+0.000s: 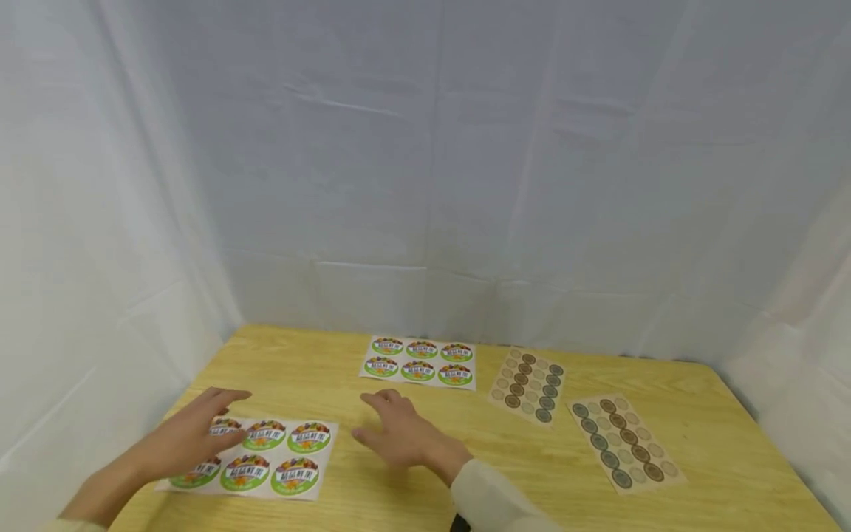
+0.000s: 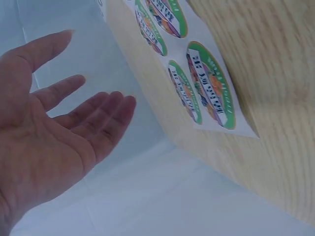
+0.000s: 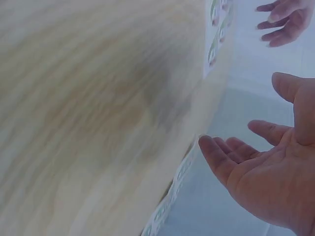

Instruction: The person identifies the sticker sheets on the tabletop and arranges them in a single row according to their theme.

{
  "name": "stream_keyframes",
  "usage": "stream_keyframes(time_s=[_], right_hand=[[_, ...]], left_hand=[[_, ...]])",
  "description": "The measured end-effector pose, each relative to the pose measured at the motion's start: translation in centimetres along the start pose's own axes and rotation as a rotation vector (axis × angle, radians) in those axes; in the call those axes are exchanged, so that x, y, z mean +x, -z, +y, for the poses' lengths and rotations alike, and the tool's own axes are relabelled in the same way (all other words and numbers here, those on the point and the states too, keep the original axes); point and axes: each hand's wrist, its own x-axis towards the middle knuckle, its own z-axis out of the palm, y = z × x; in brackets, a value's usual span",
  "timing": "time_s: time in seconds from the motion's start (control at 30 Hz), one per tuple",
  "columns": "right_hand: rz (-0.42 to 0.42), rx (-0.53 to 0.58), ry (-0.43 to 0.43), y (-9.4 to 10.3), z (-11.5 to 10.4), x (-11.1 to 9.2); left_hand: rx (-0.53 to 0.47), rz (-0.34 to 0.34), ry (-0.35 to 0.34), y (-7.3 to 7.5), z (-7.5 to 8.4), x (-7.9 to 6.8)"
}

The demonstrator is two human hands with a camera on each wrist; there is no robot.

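Observation:
Over the near left of the table my left hand (image 1: 193,436) hovers above a sheet of round fruit stickers (image 1: 295,443), hiding part of its left side. Its fingers are spread and slightly bent, and the left wrist view shows an empty palm (image 2: 44,142) beside that sheet. My right hand (image 1: 405,432) hangs above the wood to the right of the sheet, fingers loosely extended, thumb apart, holding nothing. A second sheet of fruit stickers (image 1: 420,362) lies farther back, just beyond the right hand. The right wrist view shows the right palm (image 3: 275,182) bare.
Two beige sheets of small round stickers, one (image 1: 528,386) at the back right and another (image 1: 626,443) nearer the right edge, lie flat on the wooden table (image 1: 505,465). White sheeting (image 1: 425,185) hangs behind the table and along both sides.

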Motion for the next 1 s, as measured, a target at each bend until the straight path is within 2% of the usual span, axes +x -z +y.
stream_keyframes(time_s=[0.07, 0.2, 0.4, 0.67, 0.87, 1.0], right_hand=[[0.010, -0.019, -0.004, 0.9, 0.7, -0.3], [0.032, -0.100, -0.018, 2.6, 1.8, -0.9], [0.063, -0.221, -0.012, 4.5, 3.7, -1.6], [0.169, -0.204, 0.031, 6.1, 6.6, -2.4], [0.218, -0.183, -0.009, 7.4, 8.7, -3.2], [0.288, -0.133, -0.039, 8.1, 10.2, -3.2]], left_hand=[[-0.001, 0.016, -0.023, 0.1, 0.6, 0.4], [0.067, 0.086, -0.106, 0.3, 1.4, 1.2], [0.127, 0.147, -0.195, 0.3, 2.8, 2.6], [0.107, 0.163, -0.212, -0.5, 4.5, 4.6], [0.043, 0.153, -0.210, -1.8, 5.1, 6.5], [0.001, 0.158, -0.211, -2.7, 5.4, 7.9]])
